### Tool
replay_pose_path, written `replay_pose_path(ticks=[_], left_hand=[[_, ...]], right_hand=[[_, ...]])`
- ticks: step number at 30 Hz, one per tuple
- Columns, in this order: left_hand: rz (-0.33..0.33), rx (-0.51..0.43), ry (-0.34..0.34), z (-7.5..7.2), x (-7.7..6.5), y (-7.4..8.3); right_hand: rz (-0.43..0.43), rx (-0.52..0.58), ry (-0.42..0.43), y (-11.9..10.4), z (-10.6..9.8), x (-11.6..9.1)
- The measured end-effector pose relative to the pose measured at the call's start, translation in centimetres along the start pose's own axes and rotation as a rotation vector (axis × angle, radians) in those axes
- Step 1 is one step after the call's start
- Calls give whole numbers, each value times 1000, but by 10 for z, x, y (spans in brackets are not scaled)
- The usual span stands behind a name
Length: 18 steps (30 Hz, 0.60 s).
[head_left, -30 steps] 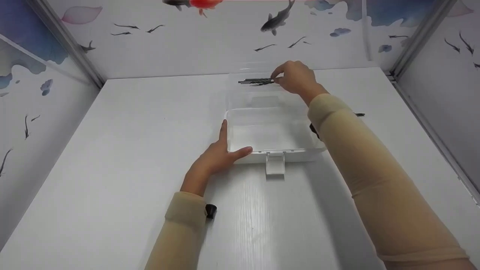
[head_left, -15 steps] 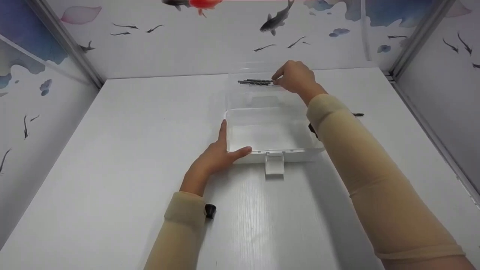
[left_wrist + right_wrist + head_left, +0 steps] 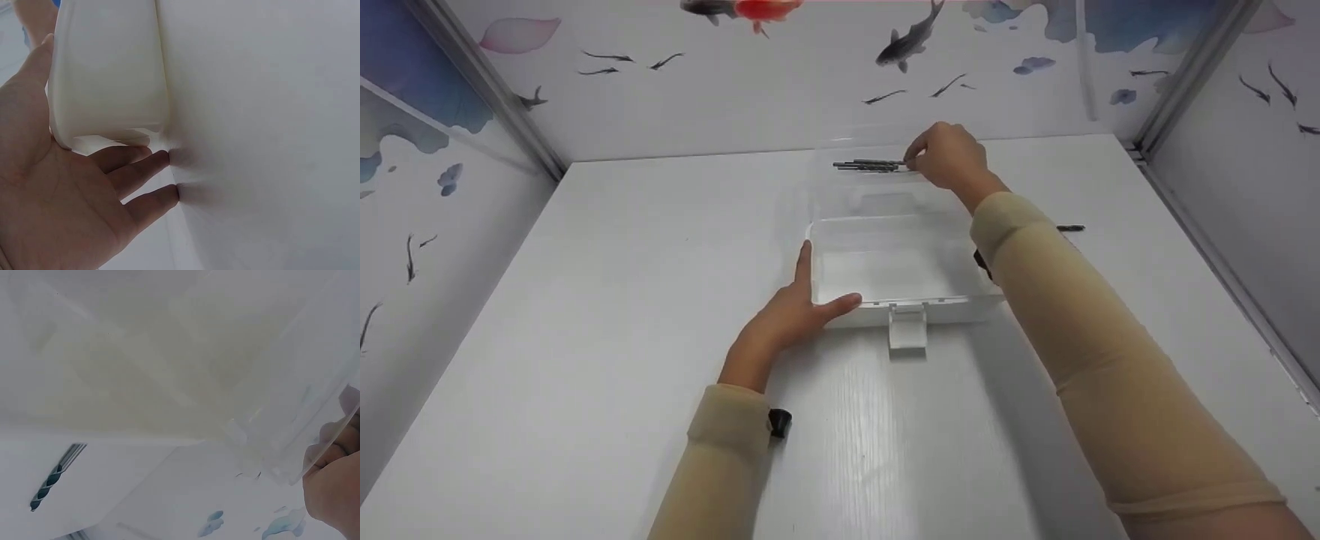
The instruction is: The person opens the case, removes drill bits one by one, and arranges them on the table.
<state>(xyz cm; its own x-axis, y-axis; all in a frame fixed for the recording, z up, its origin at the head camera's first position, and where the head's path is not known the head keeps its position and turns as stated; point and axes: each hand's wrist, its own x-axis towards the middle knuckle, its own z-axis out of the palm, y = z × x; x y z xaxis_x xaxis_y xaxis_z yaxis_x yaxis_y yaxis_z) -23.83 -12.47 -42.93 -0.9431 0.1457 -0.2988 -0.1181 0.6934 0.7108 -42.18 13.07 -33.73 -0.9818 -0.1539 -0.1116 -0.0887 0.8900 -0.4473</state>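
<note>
A white plastic box [image 3: 950, 310] with its clear lid [image 3: 829, 196] raised stands on the white table. My left hand [image 3: 786, 316] rests at its front left corner, index finger along the side and thumb on the front rim. The left wrist view shows other fingertips touching the table beside the box. At the far edge of the lid, my right hand [image 3: 952, 159] has curled fingers; in the right wrist view it [image 3: 337, 486] pinches the lid edge. Several drill bits [image 3: 866, 166] show through the lid, left of that hand.
Another drill bit [image 3: 1071, 228] lies on the table right of the box, partly hidden by the right sleeve. The box's front latch [image 3: 907, 330] hangs down. Printed panels [image 3: 735, 90] with fish enclose the table at the back and sides.
Both hands keep nearly the same places. The drill bits seen through the lid look sharper and more evenly lined up than a second ago. The whole view has shifted slightly.
</note>
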Motion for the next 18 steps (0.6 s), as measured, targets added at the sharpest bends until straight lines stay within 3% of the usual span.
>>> replay_pose_path(ticks=[10,18], left_hand=[[7,3,-6,1,0,0],[6,4,1,1,0,0]], right_hand=[[-73,236,17,15,0,-4],[-119,242,-15,17,-11,-8]])
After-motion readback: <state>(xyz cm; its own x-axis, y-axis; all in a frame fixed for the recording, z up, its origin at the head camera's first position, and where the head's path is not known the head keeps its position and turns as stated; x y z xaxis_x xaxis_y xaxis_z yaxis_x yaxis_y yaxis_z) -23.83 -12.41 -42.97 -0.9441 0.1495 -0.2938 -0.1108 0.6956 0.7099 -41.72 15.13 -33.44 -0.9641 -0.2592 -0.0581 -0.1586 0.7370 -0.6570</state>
